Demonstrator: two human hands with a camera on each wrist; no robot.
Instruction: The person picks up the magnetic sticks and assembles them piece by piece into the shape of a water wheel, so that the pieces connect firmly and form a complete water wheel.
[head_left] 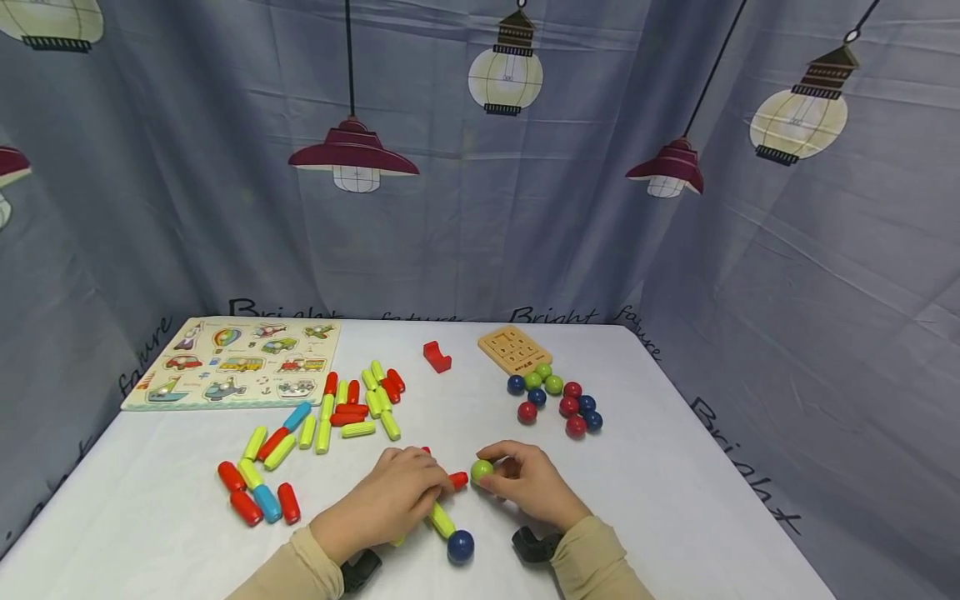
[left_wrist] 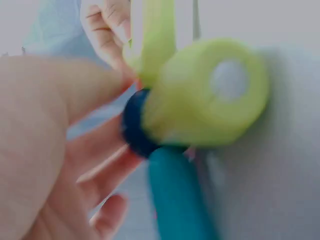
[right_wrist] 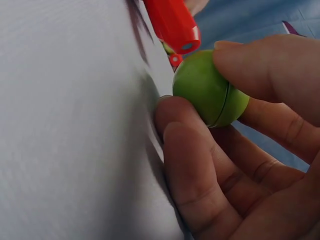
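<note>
My left hand (head_left: pixel 397 496) grips a joined rod-and-ball piece low over the white table, covering most of it in the head view. In the left wrist view, thumb and fingers close around its dark blue ball (left_wrist: pixel 135 122), beside a yellow-green rod (left_wrist: pixel 200 95) and a teal rod (left_wrist: pixel 177 195). A red rod (head_left: pixel 458 480) sticks out rightward from under the hand. Another yellow-green rod (head_left: pixel 441 521) runs down to a dark blue ball (head_left: pixel 460 547). My right hand (head_left: pixel 536 483) pinches a green ball (right_wrist: pixel 205 87), close to the red rod's end.
Several red, yellow-green and blue rods (head_left: pixel 279 452) lie to the left. A picture puzzle board (head_left: pixel 247 354) stands behind them. Several red, blue and green balls (head_left: pixel 568 407) lie at the right, near a wooden number board (head_left: pixel 510 350). A red curved block (head_left: pixel 437 357) sits at the back.
</note>
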